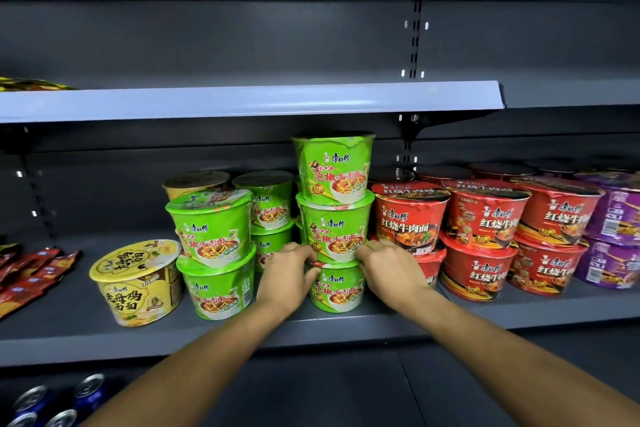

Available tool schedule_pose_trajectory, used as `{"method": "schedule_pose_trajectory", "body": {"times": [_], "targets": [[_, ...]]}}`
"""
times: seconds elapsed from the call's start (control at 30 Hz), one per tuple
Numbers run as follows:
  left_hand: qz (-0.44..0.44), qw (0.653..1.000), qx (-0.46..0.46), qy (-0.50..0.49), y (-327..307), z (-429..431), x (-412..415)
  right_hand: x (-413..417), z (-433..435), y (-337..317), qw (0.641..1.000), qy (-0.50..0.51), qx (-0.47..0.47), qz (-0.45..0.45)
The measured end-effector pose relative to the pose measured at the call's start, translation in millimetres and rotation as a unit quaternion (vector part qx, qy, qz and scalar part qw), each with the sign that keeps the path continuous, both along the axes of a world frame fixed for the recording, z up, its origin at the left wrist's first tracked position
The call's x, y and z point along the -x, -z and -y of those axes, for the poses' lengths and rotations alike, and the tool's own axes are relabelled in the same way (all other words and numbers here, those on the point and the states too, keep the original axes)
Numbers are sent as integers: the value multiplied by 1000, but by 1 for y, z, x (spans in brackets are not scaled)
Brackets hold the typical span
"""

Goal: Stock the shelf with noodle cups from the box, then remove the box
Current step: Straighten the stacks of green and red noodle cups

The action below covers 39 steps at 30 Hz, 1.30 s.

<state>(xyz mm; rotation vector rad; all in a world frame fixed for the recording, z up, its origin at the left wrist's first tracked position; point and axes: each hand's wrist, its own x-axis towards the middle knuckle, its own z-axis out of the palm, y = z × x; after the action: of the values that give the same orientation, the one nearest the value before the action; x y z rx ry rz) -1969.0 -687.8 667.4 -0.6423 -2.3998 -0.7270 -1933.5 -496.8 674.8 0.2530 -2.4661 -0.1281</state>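
Note:
Three green noodle cups stand stacked at the middle of the grey shelf (346,326): a bottom cup (337,288), a middle cup (334,227) and a top cup (334,166). My left hand (289,274) grips the left side of the stack where the bottom and middle cups meet. My right hand (384,263) grips the right side at the same height. Left of the stack stand two more green cups, one (211,229) on top of the other (218,284). The box is not in view.
A yellow noodle cup (138,282) sits at the left. Stacked red cups (481,243) and purple cups (613,243) fill the right. Red snack packets (31,274) lie at far left. An upper shelf (242,102) hangs overhead; cans (62,402) stand below.

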Motion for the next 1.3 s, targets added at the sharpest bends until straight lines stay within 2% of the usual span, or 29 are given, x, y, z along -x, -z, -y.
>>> {"method": "schedule_pose_trajectory", "body": {"times": [0.23, 0.33, 0.47, 0.53, 0.67, 0.73, 0.83, 0.97, 1.1, 1.3], "targets": [[-46, 999, 4, -6, 3, 27, -15, -11, 23, 2, 993, -90, -17, -67], [-90, 996, -14, -18, 12, 52, -22, -7, 52, 7, 990, -132, 23, -39], [-129, 986, -51, -92, 14, 95, -32, -4, 95, 6, 980, -183, 74, 18], [-117, 983, -61, -127, 12, 115, -33, 0, 115, 3, 979, -178, 81, 55], [-14, 982, -80, -168, 4, 141, -30, 14, 145, -3, 973, -161, 143, 85], [36, 979, -56, -191, 1, 149, -26, 20, 156, -6, 970, -153, 162, 101], [101, 972, -21, -210, -2, 157, -19, 27, 165, -7, 973, -160, 131, 106], [101, 974, 2, -204, -2, 160, -11, 36, 172, -9, 980, -164, 70, 93], [91, 975, -31, -199, 4, 164, -2, 45, 174, -4, 985, -149, 25, 84], [55, 980, -40, -189, 6, 170, 7, 50, 182, 1, 987, -159, 16, 29]]}}
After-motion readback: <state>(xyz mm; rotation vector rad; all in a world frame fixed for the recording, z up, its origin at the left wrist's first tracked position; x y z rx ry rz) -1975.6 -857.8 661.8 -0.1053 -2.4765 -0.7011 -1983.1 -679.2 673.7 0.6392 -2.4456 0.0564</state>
